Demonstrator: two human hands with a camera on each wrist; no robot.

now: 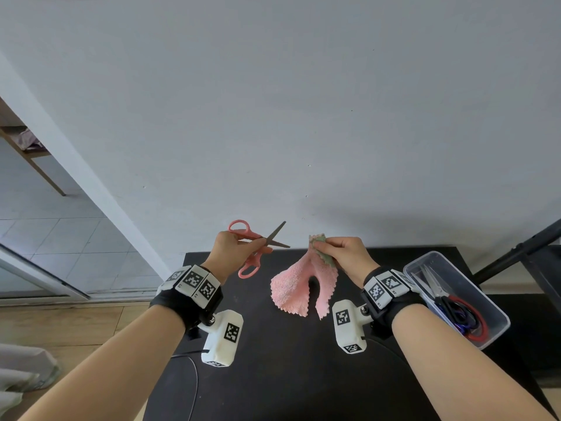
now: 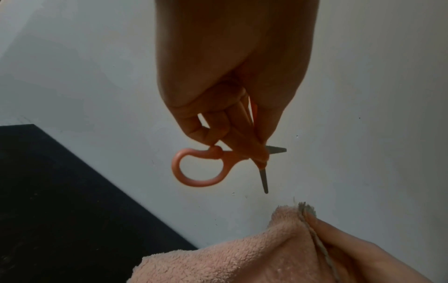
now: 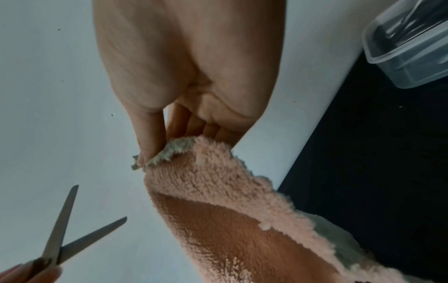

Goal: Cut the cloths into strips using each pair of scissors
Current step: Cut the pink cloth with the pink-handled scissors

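My left hand (image 1: pixel 235 249) grips pink-handled scissors (image 1: pixel 256 243) near the pivot, above the table's far left part; their metal blades (image 3: pixel 72 235) stand spread apart and point right, toward the cloth. In the left wrist view one pink handle loop (image 2: pixel 198 168) hangs free below the fingers (image 2: pixel 211 132). My right hand (image 1: pixel 343 252) pinches the top corner of a fluffy pink cloth (image 1: pixel 299 288) with a grey-green backing (image 3: pixel 169 151). The cloth hangs from that pinch, its lower edge on the black table (image 1: pixel 273 360). A short gap separates the blade tips from the cloth.
A clear plastic box (image 1: pixel 455 296) at the table's right edge holds several other scissors, among them a red-handled pair (image 1: pixel 473 317). A white wall (image 1: pixel 303 117) rises right behind the table. A black stand (image 1: pixel 522 250) is at the far right, and a cable (image 1: pixel 194 381) runs over the table's near side.
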